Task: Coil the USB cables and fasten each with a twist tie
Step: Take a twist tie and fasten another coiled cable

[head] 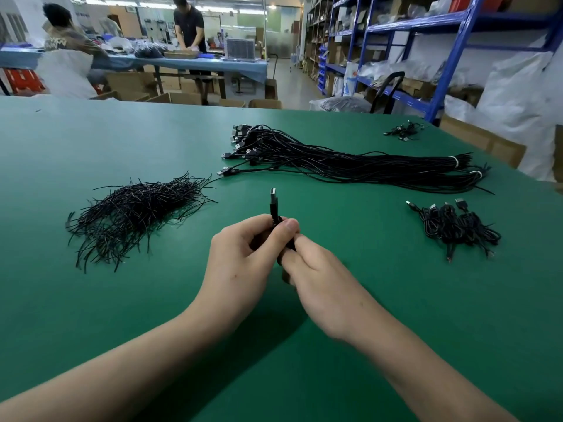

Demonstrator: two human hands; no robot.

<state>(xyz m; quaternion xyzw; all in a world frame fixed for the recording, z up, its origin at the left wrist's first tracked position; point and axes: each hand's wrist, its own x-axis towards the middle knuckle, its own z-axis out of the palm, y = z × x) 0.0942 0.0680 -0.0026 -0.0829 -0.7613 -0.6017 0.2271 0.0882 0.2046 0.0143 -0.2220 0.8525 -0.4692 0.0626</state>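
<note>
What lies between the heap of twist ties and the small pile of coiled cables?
In the head view: the left hand and right hand gripping one cable, plug up; otherwise bare green table.

Warehouse workshop — stocked shelving (396, 25), packing tables (213, 63)

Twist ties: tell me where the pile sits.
In the head view the twist ties lie heaped on the green table, left of the left hand and nearer than the plug ends of the long cable bundle.
</note>
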